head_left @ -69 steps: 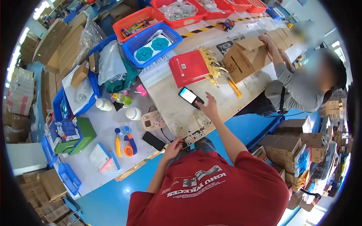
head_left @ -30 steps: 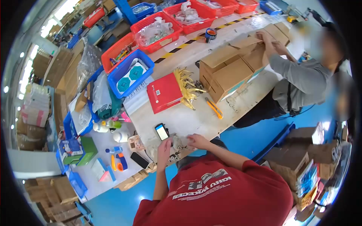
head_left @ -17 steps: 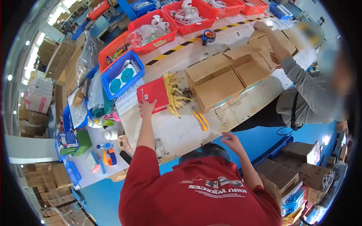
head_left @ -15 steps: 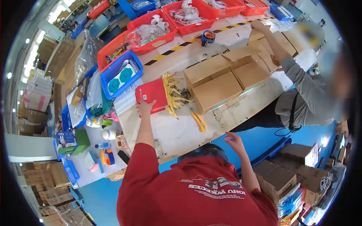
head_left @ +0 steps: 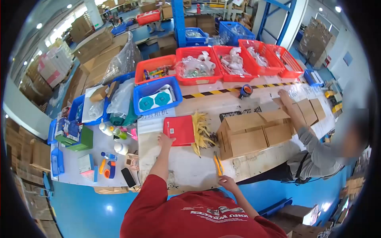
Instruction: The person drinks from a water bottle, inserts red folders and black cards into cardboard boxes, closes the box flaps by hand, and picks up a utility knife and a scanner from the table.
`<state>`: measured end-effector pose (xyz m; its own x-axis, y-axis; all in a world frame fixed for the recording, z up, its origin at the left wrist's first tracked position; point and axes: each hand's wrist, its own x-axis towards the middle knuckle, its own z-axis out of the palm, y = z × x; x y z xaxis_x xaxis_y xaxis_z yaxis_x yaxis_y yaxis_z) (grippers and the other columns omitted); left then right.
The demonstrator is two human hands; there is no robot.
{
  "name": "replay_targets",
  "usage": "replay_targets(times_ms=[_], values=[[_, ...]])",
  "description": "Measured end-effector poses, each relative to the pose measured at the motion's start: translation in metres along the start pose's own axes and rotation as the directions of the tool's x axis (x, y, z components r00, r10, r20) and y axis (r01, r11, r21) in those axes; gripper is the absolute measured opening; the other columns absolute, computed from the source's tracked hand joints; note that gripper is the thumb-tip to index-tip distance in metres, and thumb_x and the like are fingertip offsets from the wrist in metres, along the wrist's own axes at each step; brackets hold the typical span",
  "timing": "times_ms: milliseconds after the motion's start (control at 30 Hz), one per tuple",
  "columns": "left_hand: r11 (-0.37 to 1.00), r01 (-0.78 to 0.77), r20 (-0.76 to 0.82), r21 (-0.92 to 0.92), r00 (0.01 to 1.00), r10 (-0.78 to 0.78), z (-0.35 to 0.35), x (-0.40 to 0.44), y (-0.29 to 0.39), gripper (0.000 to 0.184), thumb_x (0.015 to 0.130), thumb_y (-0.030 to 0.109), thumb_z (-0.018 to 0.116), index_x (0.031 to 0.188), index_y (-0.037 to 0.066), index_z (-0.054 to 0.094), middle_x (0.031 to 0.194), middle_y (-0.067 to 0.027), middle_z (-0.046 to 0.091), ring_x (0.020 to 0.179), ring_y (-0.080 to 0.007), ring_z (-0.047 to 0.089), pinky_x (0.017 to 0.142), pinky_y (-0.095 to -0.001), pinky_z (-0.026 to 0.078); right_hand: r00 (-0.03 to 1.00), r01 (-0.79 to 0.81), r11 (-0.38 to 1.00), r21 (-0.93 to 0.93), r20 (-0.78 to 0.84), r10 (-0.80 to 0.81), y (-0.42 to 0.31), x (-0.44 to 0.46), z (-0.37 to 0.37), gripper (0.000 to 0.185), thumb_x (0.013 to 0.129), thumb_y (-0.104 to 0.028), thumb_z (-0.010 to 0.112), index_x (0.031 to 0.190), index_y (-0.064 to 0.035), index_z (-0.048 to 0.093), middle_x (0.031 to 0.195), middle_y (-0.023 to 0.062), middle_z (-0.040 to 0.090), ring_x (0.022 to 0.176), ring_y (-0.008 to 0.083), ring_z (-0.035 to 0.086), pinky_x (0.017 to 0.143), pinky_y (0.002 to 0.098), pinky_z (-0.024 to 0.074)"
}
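My left hand (head_left: 166,140) rests on the lower left corner of a flat red booklet or stack (head_left: 180,131) with a small white label, its fingers stretched out. Beside the red stack, on its right, lies a bundle of yellow strips (head_left: 202,133). My right hand (head_left: 227,183) is at the table's front edge, fingers loosely bent and apart. Its fingertips are close to the lower end of a yellow utility knife (head_left: 218,165); whether they touch is unclear. Right of the knife stand open cardboard boxes (head_left: 248,142).
Red baskets (head_left: 198,81) of wrapped parts line the table's back. A blue bin (head_left: 157,110) holds teal pieces. A tape roll (head_left: 246,91) stands near the striped tape. A co-worker's grey sleeve (head_left: 313,144) reaches over the boxes. A side table (head_left: 75,162) carries bottles and a phone.
The view has tilted up and shifted. My right hand has moved forward and left, to the lower end of the utility knife. My left hand stays on the red stack.
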<state>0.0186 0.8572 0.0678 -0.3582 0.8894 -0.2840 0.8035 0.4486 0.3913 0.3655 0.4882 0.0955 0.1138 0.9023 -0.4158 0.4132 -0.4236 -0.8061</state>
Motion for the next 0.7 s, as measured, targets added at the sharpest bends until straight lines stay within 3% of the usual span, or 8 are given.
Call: replay_targets(times_ms=[200,267,300,367,433,467,567,700], values=[[0.997,0.016,0.059,-0.069,0.998,-0.012,0.0,0.0,-0.001,0.107,0.065,0.047,0.093,0.14,-0.008,0.041,0.131,-0.0273,0.056,0.123,-0.0433,0.056,0.105,-0.0502,0.046,0.994,0.097,0.956,-0.278,-0.018,-0.106,-0.015,0.049,0.034,0.041,0.083,-0.029,0.076,0.118,-0.0082,0.073,0.091,0.0089,0.076,0.077,0.0299,0.07,0.075,0.0384,0.0574],[0.993,-0.087,-0.03,0.084,0.996,0.09,0.042,0.027,-0.019,0.114,0.062,0.054,0.094,0.145,-0.001,0.039,0.142,-0.025,0.049,0.125,-0.038,0.055,0.104,-0.0515,0.048,0.997,0.062,0.976,-0.208,-0.033,-0.07,-0.026,0.048,0.035,0.039,0.082,-0.03,0.075,0.115,-0.0085,0.073,0.09,0.0093,0.075,0.077,0.0313,0.07,0.074,0.0389,0.0569],[0.999,-0.039,0.123,0.02,0.992,0.036,0.037,0.032,-0.019,0.123,0.062,0.058,0.091,0.152,-0.002,0.035,0.146,-0.0259,0.047,0.127,-0.0397,0.053,0.105,-0.0531,0.046,0.999,0.033,0.973,-0.227,-0.026,-0.04,-0.028,0.045,0.035,0.039,0.082,-0.03,0.075,0.115,-0.0085,0.073,0.09,0.0093,0.075,0.077,0.0313,0.07,0.074,0.0389,0.0569],[0.982,-0.182,0.126,-0.049,0.974,0.187,0.051,0.038,-0.024,0.127,0.061,0.059,0.091,0.154,-0.003,0.031,0.147,-0.0264,0.047,0.131,-0.0405,0.05,0.104,-0.0534,0.046,0.999,0.032,0.961,-0.275,-0.006,-0.035,-0.029,0.041,0.034,0.034,0.083,-0.026,0.075,0.112,-0.0073,0.073,0.087,0.0096,0.074,0.076,0.0283,0.069,0.072,0.0373,0.0563],[0.994,-0.047,0.153,-0.103,0.986,0.063,0.012,0.012,-0.007,0.124,0.06,0.053,0.094,0.152,-0.004,0.033,0.144,-0.0265,0.049,0.131,-0.0406,0.049,0.105,-0.0536,0.045,0.998,0.021,0.996,-0.088,-0.058,-0.026,-0.027,0.029,0.042,0.033,0.084,-0.02,0.074,0.114,-0.0061,0.073,0.086,0.0094,0.073,0.075,0.0253,0.068,0.071,0.035,0.0557],[0.999,-0.024,0.031,-0.034,0.999,0.025,0.014,0.008,-0.006,0.122,0.059,0.048,0.096,0.152,-0.003,0.035,0.137,-0.0249,0.056,0.123,-0.04,0.056,0.1,-0.0528,0.05,0.999,0.006,0.996,-0.09,-0.038,-0.009,-0.026,0.027,0.048,0.033,0.084,-0.02,0.074,0.114,-0.0061,0.073,0.086,0.0094,0.073,0.075,0.0253,0.068,0.071,0.035,0.0557],[0.997,-0.065,0.032,-0.038,0.997,0.066,0.005,0.0,-0.01,0.108,0.062,0.045,0.095,0.147,0.0,0.045,0.13,-0.025,0.06,0.113,-0.0384,0.063,0.093,-0.0487,0.054,0.999,-0.014,0.998,-0.058,-0.052,0.011,-0.021,0.008,0.057,0.033,0.086,-0.015,0.072,0.117,-0.0041,0.072,0.087,0.0103,0.073,0.076,0.0229,0.068,0.071,0.0329,0.0553],[0.907,-0.128,0.289,-0.402,0.922,0.259,-0.014,0.007,-0.03,0.086,0.067,0.042,0.092,0.134,0.001,0.056,0.127,-0.0263,0.062,0.108,-0.0376,0.066,0.088,-0.0447,0.055,1.0,-0.007,1.0,-0.009,-0.013,0.007,-0.046,-0.016,0.078,0.033,0.089,-0.012,0.069,0.12,-0.0023,0.07,0.092,0.0115,0.074,0.077,0.0228,0.067,0.073,0.0326,0.0553]])
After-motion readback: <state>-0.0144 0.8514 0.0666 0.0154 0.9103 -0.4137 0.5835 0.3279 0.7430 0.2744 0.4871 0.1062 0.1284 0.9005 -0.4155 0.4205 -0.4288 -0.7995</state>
